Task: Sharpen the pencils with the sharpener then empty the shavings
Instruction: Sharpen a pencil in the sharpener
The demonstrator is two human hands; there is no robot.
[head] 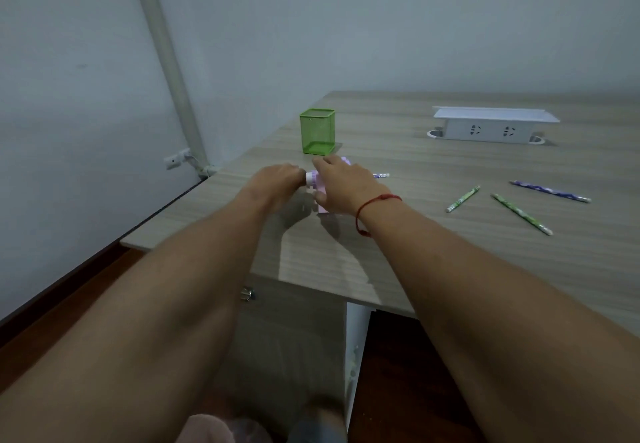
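The lilac sharpener (318, 184) sits near the left edge of the worktop (398, 234), and I've got both hands on it. My right hand (341, 183) is clamped over the top, thumb hooked down the near face. My left hand (277, 179) is curled in at its 9 o'clock side, where the white crank (309, 176) pokes out. It looks wrapped round the crank, though the fingers themselves are hidden. One pencil (381, 175) sticks out of the sharpener toward 3 o'clock.

My guess on handling: it's a light, hollow plastic box that'll skate on this smooth laminate, so press down from the top and don't squeeze the sides. The shavings drawer probably pops loose easily. Pencils are stiff with brittle tips, so grab them mid-shaft.

A green mesh pot (317, 131) sits just behind at 12 o'clock. Well off toward 3 to 4 o'clock are a green pencil (463, 199), a second green pencil (521, 214) and a purple pencil (550, 191). There's a socket box (491, 127) at 2 o'clock.

The pencils have printed patterns, but I can't read any writing or brand anywhere.
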